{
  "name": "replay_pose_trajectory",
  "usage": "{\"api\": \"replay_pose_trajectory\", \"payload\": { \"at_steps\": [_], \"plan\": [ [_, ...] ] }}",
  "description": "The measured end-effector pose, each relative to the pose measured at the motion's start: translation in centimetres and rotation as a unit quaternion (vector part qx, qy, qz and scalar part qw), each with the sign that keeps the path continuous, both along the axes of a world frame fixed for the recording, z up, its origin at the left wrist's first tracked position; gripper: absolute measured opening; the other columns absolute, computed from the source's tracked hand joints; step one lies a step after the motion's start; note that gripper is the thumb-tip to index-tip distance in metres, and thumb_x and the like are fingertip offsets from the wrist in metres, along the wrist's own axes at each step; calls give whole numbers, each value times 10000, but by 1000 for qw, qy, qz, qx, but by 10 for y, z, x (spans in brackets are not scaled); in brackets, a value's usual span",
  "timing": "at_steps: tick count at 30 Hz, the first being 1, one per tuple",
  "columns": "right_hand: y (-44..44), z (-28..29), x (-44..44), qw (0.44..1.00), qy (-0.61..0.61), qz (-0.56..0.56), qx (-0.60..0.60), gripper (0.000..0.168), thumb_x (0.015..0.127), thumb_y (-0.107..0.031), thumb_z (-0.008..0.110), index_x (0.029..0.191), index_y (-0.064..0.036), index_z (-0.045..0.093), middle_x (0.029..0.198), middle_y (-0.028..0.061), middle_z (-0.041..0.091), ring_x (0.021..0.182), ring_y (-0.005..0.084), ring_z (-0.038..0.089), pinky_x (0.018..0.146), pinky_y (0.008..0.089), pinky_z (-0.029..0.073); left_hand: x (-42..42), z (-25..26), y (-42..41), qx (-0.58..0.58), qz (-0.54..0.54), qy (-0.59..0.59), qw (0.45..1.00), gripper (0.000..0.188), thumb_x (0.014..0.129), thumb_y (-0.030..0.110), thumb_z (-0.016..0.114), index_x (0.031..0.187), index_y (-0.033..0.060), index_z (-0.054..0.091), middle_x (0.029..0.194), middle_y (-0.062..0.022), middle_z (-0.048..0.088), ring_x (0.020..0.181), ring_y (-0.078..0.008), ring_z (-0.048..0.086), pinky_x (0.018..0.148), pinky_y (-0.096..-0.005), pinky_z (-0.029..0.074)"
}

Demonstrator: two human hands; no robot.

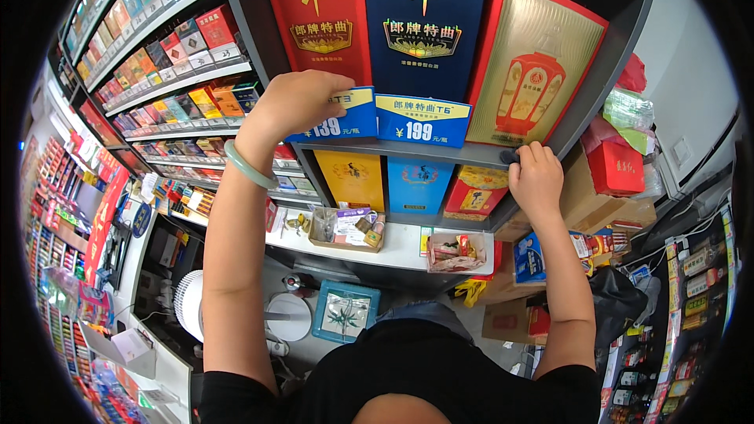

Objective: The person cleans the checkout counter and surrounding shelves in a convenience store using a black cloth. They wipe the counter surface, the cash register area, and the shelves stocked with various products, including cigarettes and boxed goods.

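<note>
My left hand, with a pale green bangle on its wrist, has fingers and thumb on a blue-and-yellow price card. The card stands at the shelf's front edge, before a red liquor box. A second price card stands beside it, in front of a dark blue liquor box. My right hand is closed at the shelf edge around a small dark grey object, perhaps a cloth. Above that hand stands a gold-and-red liquor box.
Below are yellow, blue and red boxes. A white counter bears a tray with padlocks and a carton of packets. Cigarette shelves rise at left; cartons are stacked at right.
</note>
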State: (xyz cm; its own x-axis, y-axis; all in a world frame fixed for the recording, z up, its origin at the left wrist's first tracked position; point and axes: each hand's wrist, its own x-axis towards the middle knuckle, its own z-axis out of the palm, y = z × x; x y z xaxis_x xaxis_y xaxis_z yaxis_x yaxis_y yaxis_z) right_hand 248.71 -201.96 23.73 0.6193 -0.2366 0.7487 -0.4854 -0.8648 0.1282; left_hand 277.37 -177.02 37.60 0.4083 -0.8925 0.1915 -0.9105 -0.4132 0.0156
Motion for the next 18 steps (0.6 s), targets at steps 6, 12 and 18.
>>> {"api": "replay_pose_trajectory", "payload": {
  "at_steps": [6, 12, 18],
  "plan": [
    [14, 14, 11, 997, -49, 60, 30, 144, 785, -147, 735, 826, -37, 652, 824, 83, 590, 775, 275, 619, 679, 393, 513, 3, -9, -12, 35, -39, -28, 998, 286, 861, 177, 730, 1144, 135, 723, 1035, -97, 740, 952, -284, 704, 823, -380, 547],
    [51, 41, 69, 975, -94, 201, 29, 310, 850, -226, 752, 1113, -79, 677, 1132, 41, 669, 817, 227, 692, 672, 335, 553, 9, -21, -13, 69, -46, 47, 996, 262, 870, 170, 729, 1128, 126, 724, 1085, -99, 733, 1004, -300, 688, 858, -387, 538],
    [60, 42, 113, 992, -17, 118, 50, 313, 881, -229, 723, 1141, -91, 617, 963, 52, 632, 775, 230, 681, 602, 361, 537, 15, -28, 0, 0, -73, 9, 997, 270, 858, 182, 743, 1117, 108, 723, 1129, -100, 725, 1045, -313, 677, 890, -399, 536]
  ]
}}
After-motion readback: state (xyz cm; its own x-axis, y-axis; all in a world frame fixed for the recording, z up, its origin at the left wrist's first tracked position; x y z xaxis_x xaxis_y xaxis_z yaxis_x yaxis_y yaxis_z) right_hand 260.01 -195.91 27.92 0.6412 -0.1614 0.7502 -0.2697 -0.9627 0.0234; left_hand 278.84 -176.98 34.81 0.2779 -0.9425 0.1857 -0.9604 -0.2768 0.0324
